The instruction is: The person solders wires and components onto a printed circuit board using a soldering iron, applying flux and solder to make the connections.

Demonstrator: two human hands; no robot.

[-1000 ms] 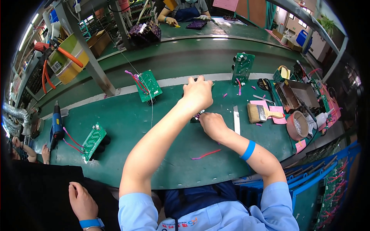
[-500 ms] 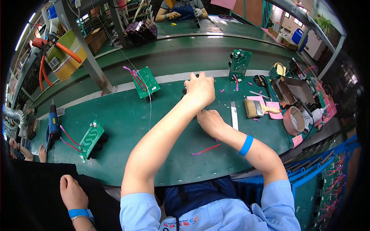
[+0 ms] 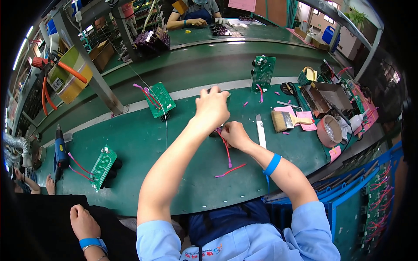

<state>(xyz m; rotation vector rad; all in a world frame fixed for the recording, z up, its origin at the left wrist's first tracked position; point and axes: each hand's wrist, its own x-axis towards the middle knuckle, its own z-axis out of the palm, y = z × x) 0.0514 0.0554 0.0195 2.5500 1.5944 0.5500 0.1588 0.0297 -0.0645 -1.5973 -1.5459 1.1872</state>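
My left hand (image 3: pixel 211 105) reaches to the middle of the bench, fingers curled over a dark part of what looks like a circuit board, mostly hidden beneath the hand. Just right of and nearer than it, my right hand (image 3: pixel 236 135) is closed in a pinch at the upper end of a red wire (image 3: pixel 227 150). That wire hangs toward me and ends in a purple sleeve. A loose red wire (image 3: pixel 230 170) lies on the bench just below. Left of my hands stands a green circuit board (image 3: pixel 160 100) with red-purple wires. Another green board (image 3: pixel 102 168) leans on black cylinders farther left.
An upright green board (image 3: pixel 263 73) stands at the back. Rightward lie a white blade-like strip (image 3: pixel 261 132), a brush (image 3: pixel 284 121), scissors (image 3: pixel 289 89), a metal tray (image 3: pixel 327 98) and a round tub (image 3: pixel 329 131). A heat gun (image 3: pixel 60 150) and another person's hand (image 3: pixel 84 222) are at left.
The red wire with its purple end now shows below my hands. My right hand has turned slightly and sits a little apart from the left hand. The whole view has shifted slightly.
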